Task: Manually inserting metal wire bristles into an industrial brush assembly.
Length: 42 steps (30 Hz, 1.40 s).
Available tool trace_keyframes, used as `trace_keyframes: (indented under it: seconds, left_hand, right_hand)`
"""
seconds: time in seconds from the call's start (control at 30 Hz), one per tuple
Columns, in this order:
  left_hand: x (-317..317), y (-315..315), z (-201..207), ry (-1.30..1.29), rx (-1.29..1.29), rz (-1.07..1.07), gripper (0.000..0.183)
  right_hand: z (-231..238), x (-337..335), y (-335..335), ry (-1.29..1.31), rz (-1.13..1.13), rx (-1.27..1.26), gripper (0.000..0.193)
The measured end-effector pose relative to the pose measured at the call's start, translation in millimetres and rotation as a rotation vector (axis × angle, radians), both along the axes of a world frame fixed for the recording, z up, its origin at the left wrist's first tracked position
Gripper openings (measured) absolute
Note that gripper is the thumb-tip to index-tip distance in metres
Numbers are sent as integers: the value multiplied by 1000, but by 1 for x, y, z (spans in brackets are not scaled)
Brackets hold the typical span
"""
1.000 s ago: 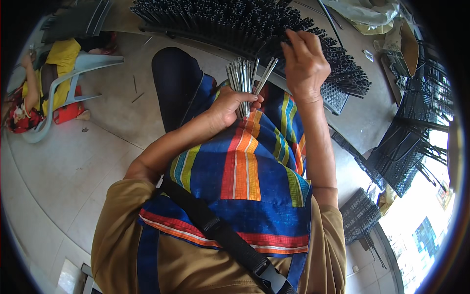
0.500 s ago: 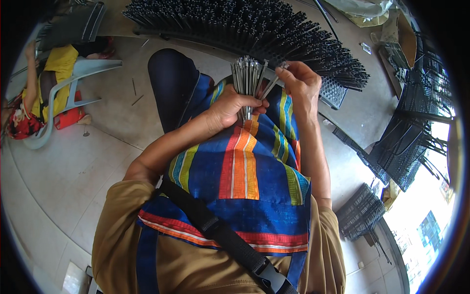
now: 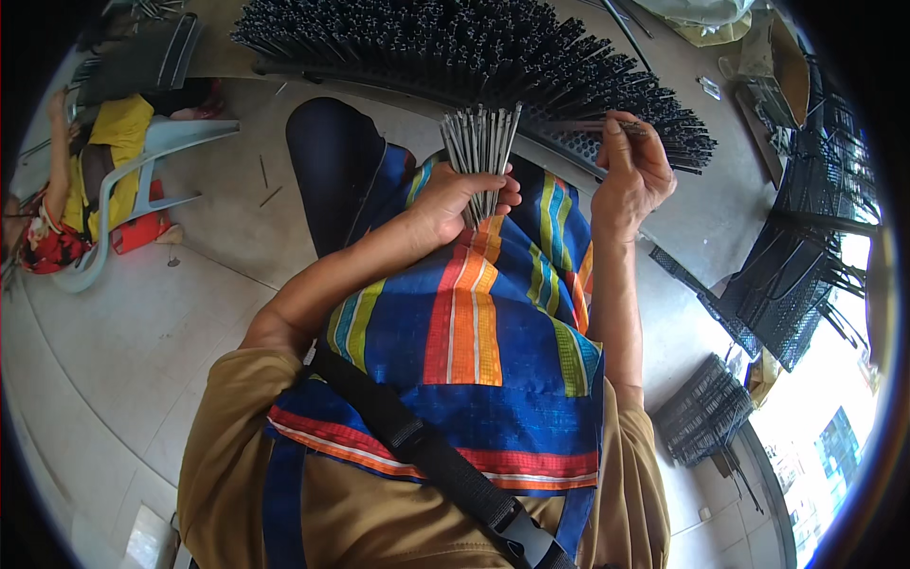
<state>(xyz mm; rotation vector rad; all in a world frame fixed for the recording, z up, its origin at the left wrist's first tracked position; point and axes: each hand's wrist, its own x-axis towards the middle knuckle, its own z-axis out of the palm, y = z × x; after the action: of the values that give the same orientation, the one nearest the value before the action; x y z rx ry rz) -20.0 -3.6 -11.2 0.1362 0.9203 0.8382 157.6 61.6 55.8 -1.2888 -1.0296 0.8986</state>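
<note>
My left hand (image 3: pixel 457 201) is wrapped round a bundle of thin grey metal rods (image 3: pixel 480 142), held upright above my lap with their tops fanned out. To the right, apart from the bundle, my right hand (image 3: pixel 635 180) pinches a slim rod (image 3: pixel 576 125) between thumb and fingers. That rod points leftward and looks blurred. Just beyond both hands stands a dense mass of dark rods (image 3: pixel 474 47), set upright in a black perforated rack (image 3: pixel 583 147). Across my lap lies a blue striped apron (image 3: pixel 464 322).
At the left, another person in yellow and red clothing sits on a pale plastic chair (image 3: pixel 171 137). Loose rods (image 3: pixel 271 196) lie on the floor nearby. Black mesh racks (image 3: pixel 782 275) and an open cardboard box (image 3: pixel 775 71) are at the right.
My right hand has moved right, away from the bundle, with a rod in its fingers swung from steeply slanted to nearly level. My left hand still grips the bundle.
</note>
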Motion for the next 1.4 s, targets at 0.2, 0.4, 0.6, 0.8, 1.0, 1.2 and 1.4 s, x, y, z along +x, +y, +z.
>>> trace_keyframes:
  seconds: [0.2,0.4,0.6,0.8,1.0,1.2,1.4]
  left_hand:
    - [0,-2,2,105,-74,1,22]
    - [1,-2,2,129,-23,-5,20]
    - [0,1,7,98,-104,13,19]
    - [-1,-1,2,152,-73,-19,18]
    - [3,0,5,125,-10,-8,21]
    - [3,5,3,19,-55,-18,18]
    - [3,2,4,5,1,-89,20]
  right_hand:
    - [-19,-12,10,-200,48,154,10]
    - [-19,-15,13,-213,45,124,12]
    - [-21,-18,13,-348,37,156,12]
    - [-7,-29,20,-457,77,171,14]
    - [-10,-30,28,-716,120,255,21]
    - [-11,-26,26,-790,130,273,20]
    - [-6,-22,15,-722,86,340,13]
